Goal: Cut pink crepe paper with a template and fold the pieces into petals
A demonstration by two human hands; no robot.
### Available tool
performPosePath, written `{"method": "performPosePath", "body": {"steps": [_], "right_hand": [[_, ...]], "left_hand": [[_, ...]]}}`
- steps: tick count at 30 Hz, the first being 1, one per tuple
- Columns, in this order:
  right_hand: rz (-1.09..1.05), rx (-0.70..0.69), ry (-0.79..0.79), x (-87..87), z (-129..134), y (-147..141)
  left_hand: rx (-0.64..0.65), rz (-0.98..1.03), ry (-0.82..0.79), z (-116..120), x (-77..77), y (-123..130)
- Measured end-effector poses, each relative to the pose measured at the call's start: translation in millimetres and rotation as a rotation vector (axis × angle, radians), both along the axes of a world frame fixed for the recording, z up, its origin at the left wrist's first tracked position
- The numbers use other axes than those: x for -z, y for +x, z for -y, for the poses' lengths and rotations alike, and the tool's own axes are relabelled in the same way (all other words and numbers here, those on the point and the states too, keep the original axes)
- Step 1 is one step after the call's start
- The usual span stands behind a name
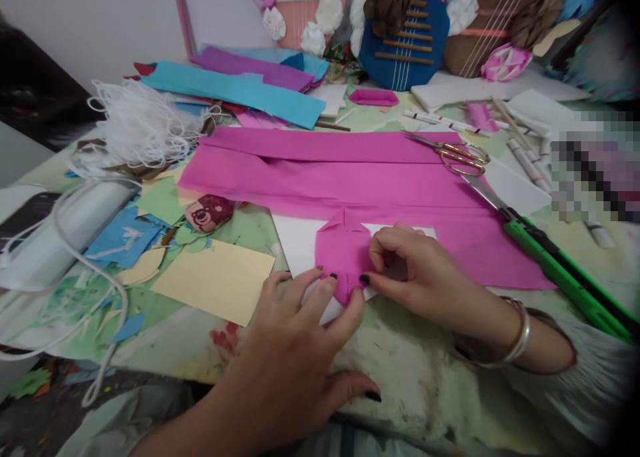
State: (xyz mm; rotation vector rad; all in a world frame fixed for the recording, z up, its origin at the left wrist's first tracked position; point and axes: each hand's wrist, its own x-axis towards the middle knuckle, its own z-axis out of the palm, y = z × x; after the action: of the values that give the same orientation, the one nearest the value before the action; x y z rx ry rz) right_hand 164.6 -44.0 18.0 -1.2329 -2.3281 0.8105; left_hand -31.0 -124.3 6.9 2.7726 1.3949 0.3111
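We have a small pink piece (340,249) with folded edges lying flat on a white sheet (296,240), right in front of us. Our left hand (300,330) is spread, its fingertips resting along the piece's lower edge and its thumb held away from the others. Our right hand (425,270) is half curled at the piece's right edge, thumb tip against it; we cannot tell whether thumb and forefinger pinch the paper. Just beyond lies a long sheet of pink paper (320,180), with gold-handled scissors (463,156) and a green-handled cutter (560,260) lying across its right part. To our left on the paint-stained worktop (410,360) we see a cream rectangle (215,280) and, farther back, a tangle of white string (143,127). At the back stands a blue panel (367,57) bearing brown sticks.
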Motion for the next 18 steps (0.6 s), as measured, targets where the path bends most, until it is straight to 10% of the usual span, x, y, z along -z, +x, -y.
{"method": "performPosePath", "body": {"steps": [18], "right_hand": [[-0.001, 0.027, -0.034, -1.0, -7, 8]], "left_hand": [[0.064, 0.052, -0.050, 8, 1.1, -15]]}}
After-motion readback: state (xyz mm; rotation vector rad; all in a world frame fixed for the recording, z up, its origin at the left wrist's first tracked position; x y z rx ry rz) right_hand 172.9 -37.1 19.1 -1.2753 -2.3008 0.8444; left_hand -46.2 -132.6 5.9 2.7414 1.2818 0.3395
